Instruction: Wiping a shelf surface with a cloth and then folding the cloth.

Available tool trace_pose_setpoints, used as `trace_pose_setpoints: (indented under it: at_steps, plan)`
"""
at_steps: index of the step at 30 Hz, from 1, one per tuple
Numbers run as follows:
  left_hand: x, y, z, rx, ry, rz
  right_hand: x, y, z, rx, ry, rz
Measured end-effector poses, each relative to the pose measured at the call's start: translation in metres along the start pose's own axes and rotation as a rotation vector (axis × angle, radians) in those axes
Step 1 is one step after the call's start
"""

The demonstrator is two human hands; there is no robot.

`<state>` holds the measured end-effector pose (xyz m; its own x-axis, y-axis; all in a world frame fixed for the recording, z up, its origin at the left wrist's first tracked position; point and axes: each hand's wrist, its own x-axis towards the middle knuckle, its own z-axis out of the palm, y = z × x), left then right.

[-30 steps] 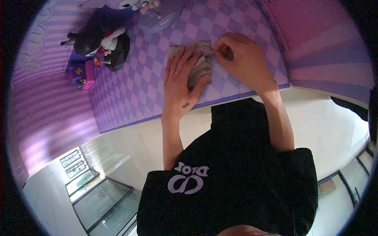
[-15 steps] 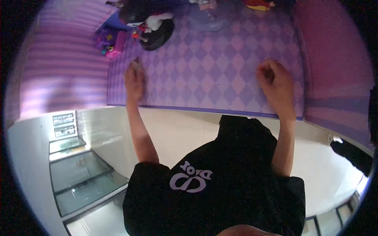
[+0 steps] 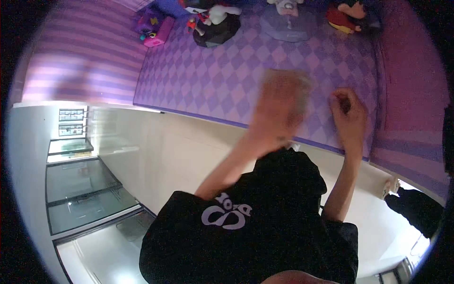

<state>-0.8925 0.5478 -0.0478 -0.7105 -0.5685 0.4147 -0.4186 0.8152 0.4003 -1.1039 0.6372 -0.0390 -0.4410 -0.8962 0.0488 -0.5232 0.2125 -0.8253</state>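
Note:
My left hand is smeared by motion over the purple diamond-patterned surface, reaching across toward the right. A blurred greyish-brown patch shows at its fingertips, too smeared to name. Close to the right wall, my right hand hovers over or rests on the same surface; I cannot tell which. Its fingers curl round into a loose fist with a dark hollow, and nothing is seen in it. Beyond my hands stand a white-and-red figurine on a black base, a pale figurine on a grey-blue base and a red-and-yellow figurine.
A pink-and-purple toy piece sits in the far left corner. Striped purple wall panels and a magenta wall flank the surface. Its front edge drops to a pale floor. Another person's dark-clothed leg shows at lower right.
My left hand has swept from the left end of the surface to near the right hand. The view has shifted, showing more of the figurines. My right hand stays curled near the right wall.

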Motion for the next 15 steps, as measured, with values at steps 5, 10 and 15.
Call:
trace_pose_setpoints:
  at_steps: [5, 10, 15]
  plan:
    - [-0.004, 0.029, 0.033, -0.022, 0.061, 0.087, 0.001, 0.006, 0.008, 0.040, 0.126, -0.092]
    - [-0.021, -0.002, 0.001, -0.098, 0.095, 0.140, -0.001, 0.027, 0.014, 0.082, 0.190, -0.195]
    - [-0.080, -0.159, -0.123, -0.034, 0.175, 0.068, -0.021, 0.019, 0.016, -0.038, 0.372, -0.106]
